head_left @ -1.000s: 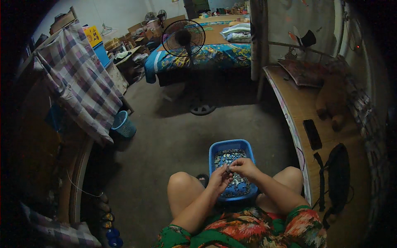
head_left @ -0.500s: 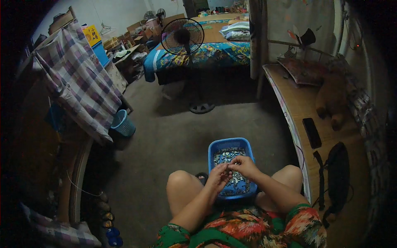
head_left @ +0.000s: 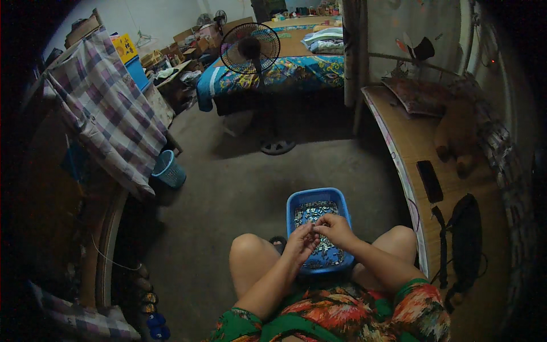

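Observation:
A blue plastic basin (head_left: 292,200) sits between my knees, its bottom strewn with many small shiny metal cylinders (head_left: 313,212). Over the basin my left hand (head_left: 302,241) is closed, its thumb and fingertips pinched together. My right hand (head_left: 335,230) meets it from the right, also in a pinch, with the fingertips of both hands touching or nearly so. Whatever lies between the fingertips is too small to make out.
To the right runs a wooden bench (head_left: 410,137) with a black phone (head_left: 429,181) and a black bag (head_left: 466,239). A standing fan (head_left: 249,49) is ahead, before the bed (head_left: 313,71). At left are a light-blue wastebasket (head_left: 169,171) and a checked cloth (head_left: 105,108).
Both hands stay pinched together over the basin, with only slight finger movement. The whole view has shifted a little.

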Demonstrator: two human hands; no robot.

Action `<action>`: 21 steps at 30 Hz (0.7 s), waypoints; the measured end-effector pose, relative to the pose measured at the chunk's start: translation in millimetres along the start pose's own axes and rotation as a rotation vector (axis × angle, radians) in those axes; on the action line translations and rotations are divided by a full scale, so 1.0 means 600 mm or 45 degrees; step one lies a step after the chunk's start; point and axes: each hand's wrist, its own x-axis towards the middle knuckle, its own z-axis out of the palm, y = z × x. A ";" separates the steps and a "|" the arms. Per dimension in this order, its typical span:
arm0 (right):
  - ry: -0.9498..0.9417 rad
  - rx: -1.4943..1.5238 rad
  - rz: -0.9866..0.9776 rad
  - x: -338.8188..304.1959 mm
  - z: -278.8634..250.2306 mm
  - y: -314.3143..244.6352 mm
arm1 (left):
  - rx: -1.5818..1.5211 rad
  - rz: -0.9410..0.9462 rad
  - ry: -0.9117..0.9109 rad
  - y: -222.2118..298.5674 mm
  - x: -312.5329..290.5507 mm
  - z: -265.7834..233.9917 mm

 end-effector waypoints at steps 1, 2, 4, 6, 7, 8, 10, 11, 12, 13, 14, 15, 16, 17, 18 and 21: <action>0.000 0.000 -0.001 0.000 0.001 0.000 | -0.014 0.004 0.011 0.001 0.000 0.000; 0.017 -0.055 -0.026 -0.001 0.002 -0.002 | -0.014 0.004 0.010 0.002 0.000 0.001; 0.033 -0.111 -0.055 -0.002 0.003 -0.007 | -0.008 -0.008 -0.052 0.003 -0.002 0.002; 0.084 -0.289 -0.153 -0.003 0.004 -0.013 | 0.004 0.015 -0.032 0.004 -0.003 0.001; 0.083 -0.291 -0.154 -0.002 0.004 -0.010 | 0.016 0.032 -0.013 0.004 -0.003 0.002; 0.066 -0.252 -0.132 0.000 0.005 -0.003 | 0.013 0.034 -0.013 0.003 -0.004 0.003; 0.040 -0.213 -0.111 0.001 0.004 0.002 | 0.065 0.061 0.037 0.003 -0.008 0.006; 0.010 -0.134 -0.063 0.002 0.002 0.004 | 0.061 0.066 0.043 0.003 -0.010 0.009; -0.021 -0.055 -0.013 0.003 0.000 0.005 | 0.049 0.058 0.017 0.004 -0.011 0.014; -0.034 -0.053 -0.015 0.004 -0.001 -0.003 | 0.036 0.056 -0.006 0.005 -0.014 0.015; -0.105 0.125 0.201 0.004 -0.004 -0.017 | -0.038 0.045 -0.077 0.004 -0.007 0.007; -0.175 0.302 0.419 0.003 -0.006 -0.024 | -0.041 0.055 -0.069 0.004 -0.008 0.003; -0.248 0.380 0.466 0.009 -0.010 -0.010 | -0.057 0.051 -0.040 0.004 -0.007 0.007; -0.247 0.379 0.466 0.012 -0.015 0.002 | -0.073 0.047 -0.013 0.005 -0.006 0.009; -0.283 0.585 0.571 0.014 -0.020 0.013 | -0.073 0.046 -0.014 0.004 -0.004 0.008; -0.289 0.817 0.722 0.014 -0.020 0.011 | -0.107 0.030 -0.039 0.005 -0.001 -0.002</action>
